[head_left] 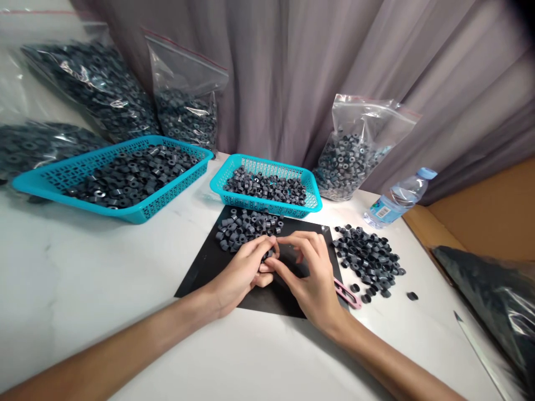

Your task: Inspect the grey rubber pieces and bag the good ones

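Note:
My left hand (244,270) is curled closed around small dark grey ring-shaped pieces (267,255), partly hidden by its fingers. Close against it, my right hand (311,275) is bent into a pinch, thumb and forefinger tips at the left fingers; what lies between them is too hidden to make out. Both hands are above a black mat (200,273). Just beyond them, a heap of short dark grey tubes (244,225) lies on the mat. Beside the right wrist is a pink-handled tool (348,294), partly covered by that hand.
Dark caps or rings (368,256) lie piled at the right. Behind stand a small blue basket (313,195) and a larger blue basket (137,213), both holding grey pieces. Filled zip bags (188,111), a water bottle (395,200) and a cardboard box (493,206) surround the white table (83,284).

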{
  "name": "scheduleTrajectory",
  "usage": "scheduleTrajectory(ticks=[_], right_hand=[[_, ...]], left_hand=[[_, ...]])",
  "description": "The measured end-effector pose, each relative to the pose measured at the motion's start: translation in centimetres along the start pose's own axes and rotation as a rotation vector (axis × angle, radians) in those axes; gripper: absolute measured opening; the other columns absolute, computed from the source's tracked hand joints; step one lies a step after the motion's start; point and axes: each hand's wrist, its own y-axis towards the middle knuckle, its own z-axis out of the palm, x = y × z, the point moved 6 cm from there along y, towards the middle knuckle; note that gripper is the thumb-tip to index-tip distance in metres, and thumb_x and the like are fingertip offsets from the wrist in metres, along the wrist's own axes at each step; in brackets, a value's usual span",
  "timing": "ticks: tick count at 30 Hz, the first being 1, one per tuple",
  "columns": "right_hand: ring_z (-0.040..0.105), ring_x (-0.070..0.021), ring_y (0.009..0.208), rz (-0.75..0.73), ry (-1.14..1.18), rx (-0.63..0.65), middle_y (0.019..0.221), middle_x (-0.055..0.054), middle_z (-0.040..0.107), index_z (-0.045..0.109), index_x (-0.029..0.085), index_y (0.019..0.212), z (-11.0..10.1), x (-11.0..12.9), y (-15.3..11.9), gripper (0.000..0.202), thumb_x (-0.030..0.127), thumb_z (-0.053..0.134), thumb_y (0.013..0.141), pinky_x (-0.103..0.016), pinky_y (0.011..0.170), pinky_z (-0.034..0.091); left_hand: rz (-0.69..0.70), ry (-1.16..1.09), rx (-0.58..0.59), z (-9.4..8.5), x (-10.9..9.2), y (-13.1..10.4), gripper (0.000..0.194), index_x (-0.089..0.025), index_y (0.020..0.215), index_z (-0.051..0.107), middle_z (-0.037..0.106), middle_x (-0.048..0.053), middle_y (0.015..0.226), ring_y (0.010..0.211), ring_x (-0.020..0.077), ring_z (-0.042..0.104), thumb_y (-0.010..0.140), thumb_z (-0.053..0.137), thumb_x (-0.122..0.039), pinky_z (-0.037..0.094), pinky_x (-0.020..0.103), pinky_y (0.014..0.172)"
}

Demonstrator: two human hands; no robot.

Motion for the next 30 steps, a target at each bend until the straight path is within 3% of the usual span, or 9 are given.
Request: scheduleTrajectory(ticks=[3,6,10,14,21,30], right_hand=[[0.055,-0.0209,0.088,0.078,0.087,0.009,0.105,-0.007,0.062,0.063,0.025,0.113,0.0,-0.7,0.4,0.027,0.035,0.070,0.089,-0.035,0.071,0.050],[0.057,-0.0208,0.092,0.120,0.064,0.007,0.109,-0.007,0.061,0.063,0.024,0.115,0.3,-1.9,0.6,0.019,0.029,0.056,0.098,-0.036,0.076,0.051],[0.052,-0.0258,0.113,0.051,-0.097,0.161,0.126,-0.009,0.056,0.056,0.030,0.135,1.9,-2.8,0.5,0.038,0.019,0.045,0.100,-0.045,0.094,0.049],[0.049,-0.0278,0.116,0.018,-0.204,0.240,0.135,-0.011,0.052,0.052,0.029,0.142,2.8,-3.2,0.2,0.043,0.018,0.042,0.101,-0.050,0.100,0.047],[0.047,-0.0292,0.119,0.010,-0.252,0.235,0.136,-0.015,0.049,0.054,0.023,0.139,3.1,-3.2,0.1,0.040,0.020,0.043,0.100,-0.053,0.102,0.047],[0.049,-0.0294,0.119,-0.021,-0.282,0.226,0.132,-0.013,0.056,0.058,0.021,0.132,3.2,-2.5,0.4,0.035,0.017,0.041,0.101,-0.052,0.101,0.049]], left_hand=[[-0.014,0.015,0.010,-0.2,-0.3,0.2,0.026,-0.016,0.080,0.054,0.039,-0.006,0.071,0.051,0.0027,0.026,0.087,0.066,-0.037,0.017,0.014,0.042],[-0.019,-0.023,-0.038,-0.7,-1.3,0.4,0.030,-0.017,0.072,0.046,0.034,-0.007,0.068,0.048,0.0022,0.024,0.088,0.064,-0.035,0.015,0.013,0.039],[-0.008,-0.104,-0.076,-1.5,-3.2,0.6,0.034,-0.019,0.065,0.037,0.026,-0.009,0.062,0.044,0.0023,0.016,0.090,0.058,-0.027,0.011,0.015,0.036],[0.039,-0.154,-0.088,-2.0,-4.7,0.5,0.037,-0.020,0.062,0.034,0.022,-0.010,0.058,0.042,0.0032,0.016,0.093,0.052,-0.025,0.012,0.016,0.035],[-0.007,-0.110,-0.014,-1.4,-4.1,0.6,0.041,-0.019,0.061,0.033,0.030,-0.008,0.056,0.041,0.0025,0.015,0.095,0.051,-0.035,0.007,0.018,0.037],[0.007,0.147,-0.036,-0.9,-3.8,0.1,0.047,-0.021,0.061,0.030,0.022,-0.011,0.052,0.043,0.0033,0.010,0.091,0.058,-0.044,0.005,0.019,0.040]])
